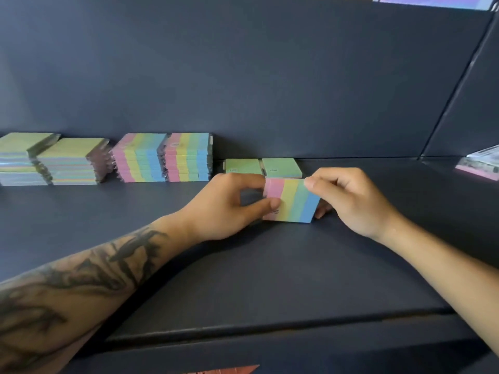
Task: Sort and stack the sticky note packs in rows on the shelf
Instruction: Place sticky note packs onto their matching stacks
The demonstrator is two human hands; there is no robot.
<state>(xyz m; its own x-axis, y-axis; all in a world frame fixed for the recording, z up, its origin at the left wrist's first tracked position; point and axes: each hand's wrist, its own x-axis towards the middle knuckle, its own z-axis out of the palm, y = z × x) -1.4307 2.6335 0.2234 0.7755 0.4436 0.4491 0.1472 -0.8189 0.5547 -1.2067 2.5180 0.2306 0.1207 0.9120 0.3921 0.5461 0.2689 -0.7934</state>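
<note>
Head view: striped pack (290, 201) is pinched between left hand (229, 209) and right hand (348, 201), just in front of two green packs (263, 167).

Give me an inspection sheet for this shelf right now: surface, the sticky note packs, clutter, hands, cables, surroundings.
Surface: dark shelf, matte, with a dark back wall.
Job's things: striped pack held tilted by both hands; two striped stacks and two green-topped stacks at the back left; two green packs lying flat behind the hands.
Clutter: pink wrapped pack at the far right edge.
Hands: left hand pinches the striped pack's left side; right hand grips its right side.
Cables: nothing seen.
Surroundings: coloured item on the level above, cut off by the frame; orange strip at the bottom edge.
</note>
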